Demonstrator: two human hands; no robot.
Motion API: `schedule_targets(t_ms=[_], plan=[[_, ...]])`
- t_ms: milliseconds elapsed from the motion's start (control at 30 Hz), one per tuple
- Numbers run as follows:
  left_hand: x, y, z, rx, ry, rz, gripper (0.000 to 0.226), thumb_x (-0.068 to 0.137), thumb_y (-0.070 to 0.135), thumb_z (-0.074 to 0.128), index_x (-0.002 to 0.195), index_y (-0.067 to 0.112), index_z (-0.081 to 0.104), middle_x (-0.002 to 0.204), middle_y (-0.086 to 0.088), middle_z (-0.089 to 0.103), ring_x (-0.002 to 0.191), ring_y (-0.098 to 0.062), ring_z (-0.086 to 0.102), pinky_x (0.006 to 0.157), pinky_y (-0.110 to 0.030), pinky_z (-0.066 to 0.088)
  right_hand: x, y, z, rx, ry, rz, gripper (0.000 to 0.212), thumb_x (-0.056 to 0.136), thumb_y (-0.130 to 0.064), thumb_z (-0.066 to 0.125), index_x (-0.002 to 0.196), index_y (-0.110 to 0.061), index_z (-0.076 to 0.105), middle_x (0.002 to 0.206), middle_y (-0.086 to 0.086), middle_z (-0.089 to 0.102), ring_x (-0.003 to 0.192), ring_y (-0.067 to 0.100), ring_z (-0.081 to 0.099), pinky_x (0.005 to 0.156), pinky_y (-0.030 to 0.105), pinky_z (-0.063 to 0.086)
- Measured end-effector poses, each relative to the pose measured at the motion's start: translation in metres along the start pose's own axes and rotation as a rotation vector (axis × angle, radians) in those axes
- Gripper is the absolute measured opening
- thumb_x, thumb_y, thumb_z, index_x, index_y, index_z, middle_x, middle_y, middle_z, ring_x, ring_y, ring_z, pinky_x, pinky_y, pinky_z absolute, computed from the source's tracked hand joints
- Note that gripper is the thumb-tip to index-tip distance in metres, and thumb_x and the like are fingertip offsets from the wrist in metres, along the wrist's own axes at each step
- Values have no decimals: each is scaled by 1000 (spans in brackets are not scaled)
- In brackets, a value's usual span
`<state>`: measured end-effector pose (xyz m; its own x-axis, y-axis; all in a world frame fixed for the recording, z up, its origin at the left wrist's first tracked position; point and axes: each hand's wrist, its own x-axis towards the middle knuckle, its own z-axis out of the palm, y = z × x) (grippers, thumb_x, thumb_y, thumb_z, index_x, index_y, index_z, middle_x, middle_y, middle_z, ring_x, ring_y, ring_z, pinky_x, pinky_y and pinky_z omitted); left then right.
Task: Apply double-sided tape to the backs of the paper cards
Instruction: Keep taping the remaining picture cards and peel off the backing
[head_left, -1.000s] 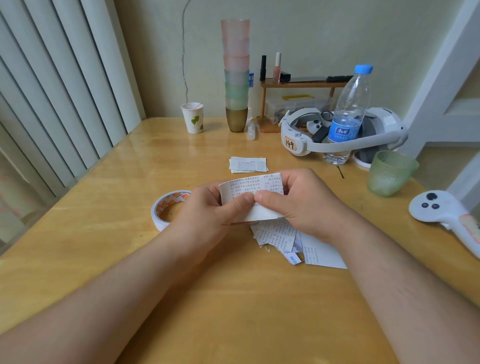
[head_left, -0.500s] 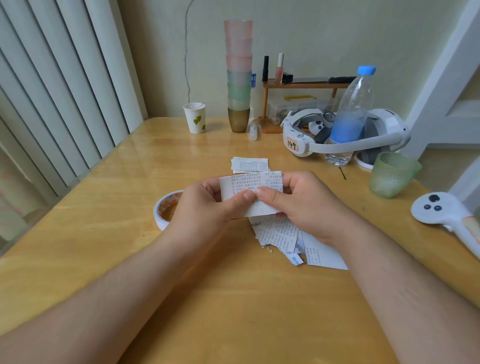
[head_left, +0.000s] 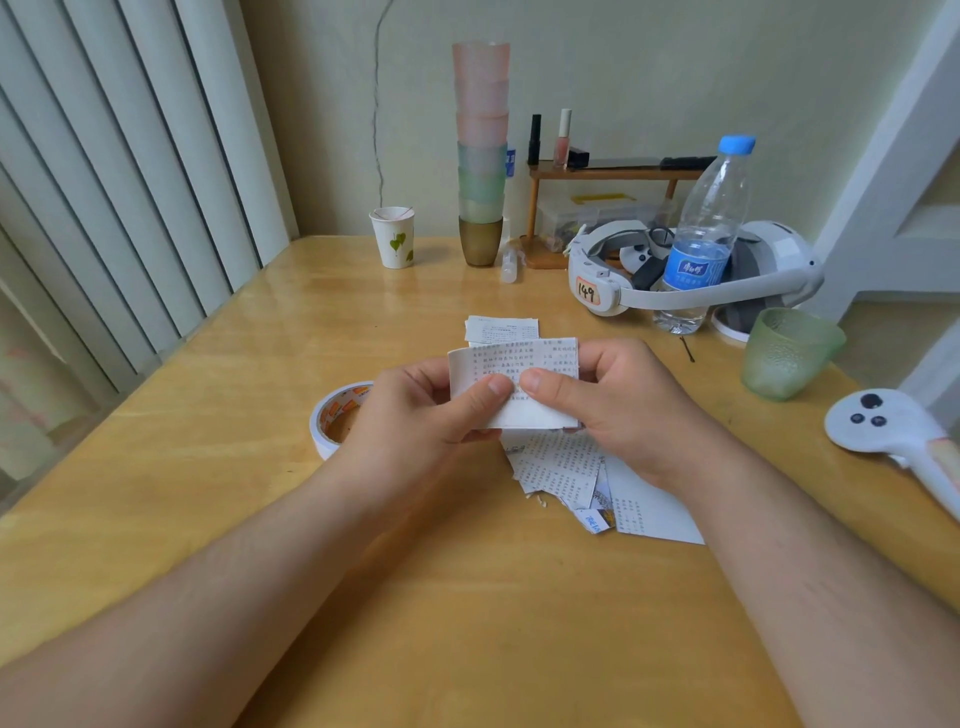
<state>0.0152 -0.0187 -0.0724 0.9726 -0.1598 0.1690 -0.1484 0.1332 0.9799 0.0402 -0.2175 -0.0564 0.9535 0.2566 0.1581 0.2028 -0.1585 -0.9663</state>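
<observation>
A printed paper card (head_left: 514, 364) is held up over the wooden table, with a white strip of tape along its lower edge. My left hand (head_left: 415, 410) pinches the card from the left, thumb on its face. My right hand (head_left: 618, 400) pinches it from the right, the two thumb tips nearly meeting. A roll of double-sided tape (head_left: 335, 421) lies flat on the table just left of my left hand, partly hidden by it. Several more printed cards (head_left: 566, 467) lie in a loose pile under my right hand. One card (head_left: 501, 328) lies apart, just beyond the held one.
At the back stand a paper cup (head_left: 393, 236), a tall stack of plastic cups (head_left: 481, 156), a small wooden shelf (head_left: 602, 176), a white headset (head_left: 691, 275) and a water bottle (head_left: 701, 244). A green cup (head_left: 787, 353) and a white controller (head_left: 888, 426) sit at right.
Both hands have kept hold of the card in much the same place. The thumbs have shifted slightly along its lower strip.
</observation>
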Motion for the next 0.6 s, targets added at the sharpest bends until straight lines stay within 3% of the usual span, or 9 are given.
schedule_targets(t_ms=[133, 233, 300, 467, 600], plan=[[-2, 1, -2, 96, 2, 26, 22, 89, 25, 73, 106, 12, 80, 105, -5, 81, 99, -20, 78, 85, -33, 62, -1, -1, 2, -2, -31, -4, 19, 94, -26, 76, 108, -14, 80, 104, 6, 80, 101, 30, 76, 96, 56, 58], [-4, -1, -2, 151, -26, -9, 27, 90, 30, 75, 109, 13, 80, 107, -9, 81, 109, -33, 75, 100, -54, 58, -1, 1, 3, -53, -17, -20, 9, 94, -24, 76, 95, -16, 79, 89, 6, 80, 82, 24, 75, 78, 46, 60], [-4, -1, -1, 188, -27, -27, 27, 91, 32, 75, 110, 14, 80, 107, -10, 81, 111, -35, 73, 102, -58, 55, -1, 1, 4, -89, -4, -32, 9, 94, -24, 77, 87, -18, 78, 81, 4, 78, 73, 17, 71, 71, 40, 56], [-4, -1, 3, 198, -51, -39, 18, 96, 24, 72, 108, 15, 80, 103, -3, 82, 104, -20, 76, 93, -34, 61, 1, 1, 3, -186, 54, -34, 16, 90, -26, 80, 76, -25, 75, 67, -5, 70, 65, 13, 62, 65, 38, 52], [-4, 0, 5, 167, -30, 12, 25, 92, 29, 72, 111, 15, 80, 107, -1, 81, 109, -21, 75, 98, -38, 60, 1, -1, 5, -191, 104, -21, 14, 87, -28, 84, 77, -21, 77, 70, -3, 74, 65, 13, 65, 64, 41, 54]])
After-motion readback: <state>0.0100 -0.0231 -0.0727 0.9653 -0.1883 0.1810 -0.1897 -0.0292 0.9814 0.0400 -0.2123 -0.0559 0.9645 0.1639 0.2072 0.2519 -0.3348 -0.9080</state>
